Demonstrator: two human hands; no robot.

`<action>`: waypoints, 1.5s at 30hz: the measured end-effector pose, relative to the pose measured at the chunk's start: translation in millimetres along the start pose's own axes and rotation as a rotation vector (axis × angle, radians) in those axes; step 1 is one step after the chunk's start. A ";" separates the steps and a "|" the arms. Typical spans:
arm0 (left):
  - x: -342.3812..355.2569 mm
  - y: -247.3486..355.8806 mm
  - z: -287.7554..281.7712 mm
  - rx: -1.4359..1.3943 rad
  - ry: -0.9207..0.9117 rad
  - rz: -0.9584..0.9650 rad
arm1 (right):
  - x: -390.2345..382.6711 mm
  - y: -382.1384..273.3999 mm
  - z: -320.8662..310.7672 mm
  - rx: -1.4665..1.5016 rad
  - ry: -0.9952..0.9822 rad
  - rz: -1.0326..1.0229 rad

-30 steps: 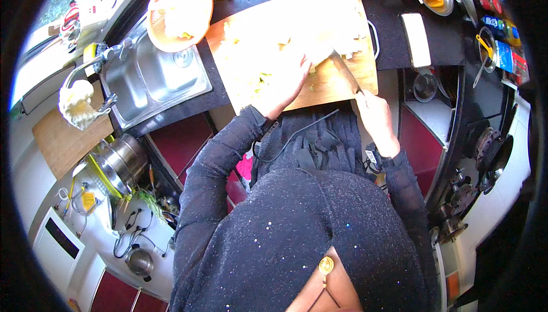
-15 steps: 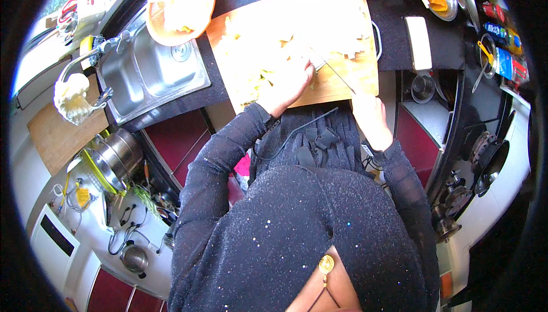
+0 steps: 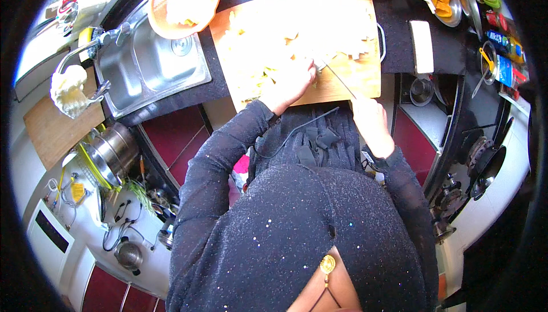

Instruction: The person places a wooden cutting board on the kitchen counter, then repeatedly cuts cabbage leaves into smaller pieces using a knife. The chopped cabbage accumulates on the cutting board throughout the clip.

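My right hand [image 3: 370,119] is wrapped round the handle of a knife [image 3: 341,82] at the near right edge of a wooden cutting board [image 3: 366,78]. The blade slants away to the left, its far end close to the fingertips of my left hand [image 3: 292,86]. That left hand is bent and pressed down on the board; glare washes out its fingers and whatever pale food is under them. Pale chopped pieces [image 3: 359,54] lie near the board's right side, and yellowish-green scraps [image 3: 267,77] lie beside my left hand.
An orange basket [image 3: 213,11] with pale food stands at the far left, by a steel sink [image 3: 154,98]. Bowls of orange pieces, one a metal bowl [image 3: 455,16], sit at the far right. A white block-like object [image 3: 422,47] lies right of the board. A dark counter edge runs before me.
The knife's blade has shifted slightly and lies a little steeper beside my left fingertips. Both hands stay nearly in place; the whole view has tilted slightly.
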State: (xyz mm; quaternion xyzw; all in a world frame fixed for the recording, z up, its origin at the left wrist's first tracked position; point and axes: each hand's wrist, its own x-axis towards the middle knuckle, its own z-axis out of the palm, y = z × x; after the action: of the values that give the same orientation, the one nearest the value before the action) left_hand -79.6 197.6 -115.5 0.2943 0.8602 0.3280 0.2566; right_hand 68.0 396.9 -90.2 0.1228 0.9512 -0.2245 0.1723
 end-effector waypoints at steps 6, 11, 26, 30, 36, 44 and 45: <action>-1.4 2.4 1.9 0.120 0.102 0.033 | 23.8 4.8 21.0 0.225 0.051 0.078; 0.4 -0.1 3.6 0.091 0.163 0.069 | 16.1 7.0 -2.3 0.329 0.148 0.024; 10.1 -0.3 3.0 0.156 0.180 0.168 | 1.8 0.7 1.2 -0.143 -0.016 -0.036; 13.6 -0.8 1.5 0.301 0.281 0.288 | 17.5 0.1 18.6 -0.043 0.087 -0.028; 22.0 13.6 4.3 0.216 0.115 0.185 | 31.1 15.6 6.1 0.285 0.069 0.144; -42.8 -19.8 -61.0 0.054 0.321 0.289 | 26.2 31.5 -4.7 0.385 0.063 0.129; -59.1 -28.4 -76.4 0.129 0.339 0.203 | 24.4 29.9 -2.5 0.377 0.059 0.136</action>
State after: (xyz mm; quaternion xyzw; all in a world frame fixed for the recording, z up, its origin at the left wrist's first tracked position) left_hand -96.5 108.8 -71.2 0.3360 0.8762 0.3410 0.0545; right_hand 54.4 427.8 -108.9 0.2233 0.8866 -0.3828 0.1329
